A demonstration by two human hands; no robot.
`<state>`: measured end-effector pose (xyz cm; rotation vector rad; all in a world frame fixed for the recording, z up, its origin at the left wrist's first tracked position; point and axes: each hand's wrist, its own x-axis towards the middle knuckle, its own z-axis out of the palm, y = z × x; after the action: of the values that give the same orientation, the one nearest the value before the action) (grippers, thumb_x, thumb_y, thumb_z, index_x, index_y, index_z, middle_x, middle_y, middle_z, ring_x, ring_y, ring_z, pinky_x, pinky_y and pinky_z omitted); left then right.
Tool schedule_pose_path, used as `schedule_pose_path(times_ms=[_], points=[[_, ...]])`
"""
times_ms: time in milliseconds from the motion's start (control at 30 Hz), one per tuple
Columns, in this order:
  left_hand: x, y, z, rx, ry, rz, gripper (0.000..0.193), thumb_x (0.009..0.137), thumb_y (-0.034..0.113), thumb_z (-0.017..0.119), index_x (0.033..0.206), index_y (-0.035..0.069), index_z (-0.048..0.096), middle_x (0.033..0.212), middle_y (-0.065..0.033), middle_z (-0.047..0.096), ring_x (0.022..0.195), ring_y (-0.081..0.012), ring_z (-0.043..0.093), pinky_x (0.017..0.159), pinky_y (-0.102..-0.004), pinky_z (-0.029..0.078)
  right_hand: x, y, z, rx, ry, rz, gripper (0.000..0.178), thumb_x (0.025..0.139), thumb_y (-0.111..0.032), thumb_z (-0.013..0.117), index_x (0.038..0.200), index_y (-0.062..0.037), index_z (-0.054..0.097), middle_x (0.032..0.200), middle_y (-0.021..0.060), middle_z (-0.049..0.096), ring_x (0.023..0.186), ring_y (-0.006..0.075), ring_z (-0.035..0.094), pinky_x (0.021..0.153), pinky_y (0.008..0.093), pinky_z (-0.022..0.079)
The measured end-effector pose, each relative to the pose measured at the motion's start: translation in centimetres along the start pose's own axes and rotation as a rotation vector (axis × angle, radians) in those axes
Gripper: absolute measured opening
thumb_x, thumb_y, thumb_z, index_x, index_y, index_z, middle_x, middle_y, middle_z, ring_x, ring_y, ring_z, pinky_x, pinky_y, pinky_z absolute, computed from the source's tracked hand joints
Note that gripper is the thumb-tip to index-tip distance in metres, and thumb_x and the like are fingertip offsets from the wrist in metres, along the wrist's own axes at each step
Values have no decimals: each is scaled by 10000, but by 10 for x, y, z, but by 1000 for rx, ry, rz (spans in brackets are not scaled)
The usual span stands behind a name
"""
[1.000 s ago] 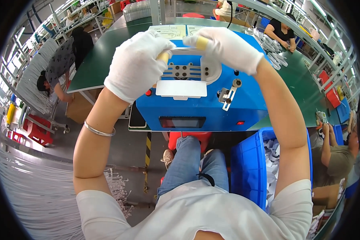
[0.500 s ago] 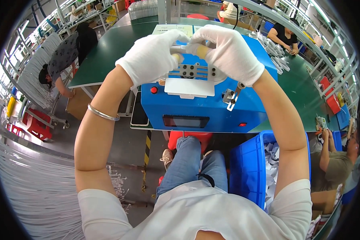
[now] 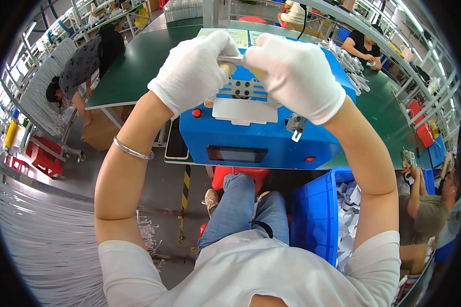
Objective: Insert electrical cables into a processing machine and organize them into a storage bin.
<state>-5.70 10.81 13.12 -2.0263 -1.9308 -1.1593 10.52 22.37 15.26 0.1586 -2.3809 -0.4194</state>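
Note:
Both my hands wear white gloves and are raised over a blue benchtop machine (image 3: 200, 140). My left hand (image 3: 192, 71) is pinched on a thin whitish strip (image 3: 231, 59) whose kind I cannot make out. Beside it, my right hand (image 3: 299, 77) has its fingers curled in, close to the strip's right end; what it grips is hidden. Below the hands is a slotted metal plate (image 3: 243, 88) with dark screws. A white paper piece (image 3: 245, 110) hangs at the machine's front edge, above a dark display (image 3: 236, 154).
A phone (image 3: 176, 146) lies left of the machine on the green table (image 3: 138, 64). Bundled white cables (image 3: 351, 66) lie at the back right. A blue bin (image 3: 315, 220) of paper scraps stands by my right leg. Hanging white cables (image 3: 61, 240) fill the lower left. Other people work around.
My right hand has shifted slightly right and down, its fingers curling further in. My left hand has barely moved. The white paper on the machine reaches slightly further right.

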Motion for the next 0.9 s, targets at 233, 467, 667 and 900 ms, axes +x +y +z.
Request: schedule_pose_path(times_ms=[233,467,667,900], points=[[-1,-8,2,17,70,107,99,808,46,617,900,37,582,730,-123,639,550,-196,649,528,-287,536,17,11,5,760,-350,617,242,895,-285,599,881,-44,580,818,53,613,747,127,603,679,280,511],[-45,-21,22,72,597,-149,276,874,66,583,1149,59,569,989,-100,650,785,-204,644,703,-271,516,-25,33,16,1354,-92,732,448,922,-453,519,1127,-64,600,955,97,646,877,163,627,827,283,505],[-72,5,49,-550,560,-177,375,922,17,482,1297,27,478,1108,-36,568,870,-72,537,675,-167,450,-27,31,8,1173,-218,563,437,894,-412,581,1177,-79,599,1007,72,639,964,158,600,899,290,479],[-108,24,95,-912,662,-464,496,945,474,460,1036,-10,514,665,-80,580,413,-88,457,393,-204,370,-18,25,1,942,-339,551,331,871,-226,646,1135,-30,602,934,34,620,856,89,554,798,240,481]])
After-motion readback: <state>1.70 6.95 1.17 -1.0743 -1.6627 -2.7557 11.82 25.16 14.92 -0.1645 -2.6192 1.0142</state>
